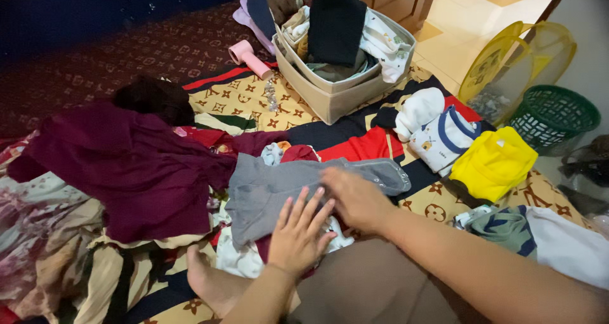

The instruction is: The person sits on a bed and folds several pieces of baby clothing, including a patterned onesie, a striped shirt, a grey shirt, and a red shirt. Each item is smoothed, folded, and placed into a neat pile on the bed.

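Observation:
A small grey garment (266,187) lies spread on the patterned mat in front of me. My left hand (299,232) rests flat on its lower part with fingers apart. My right hand (355,197) presses palm-down on the grey garment's middle, just right of the left hand. Neither hand grips anything. A red cloth (298,152) peeks out from beneath the grey garment.
A beige fabric bin (336,99) full of folded clothes stands at the back. A maroon garment (127,165) lies left. Folded white, blue-trimmed and yellow clothes (491,162) sit right. A green basket (555,114), a yellow mesh hamper (520,57) and a pink object (248,57) are nearby. My bare foot (212,279) is below.

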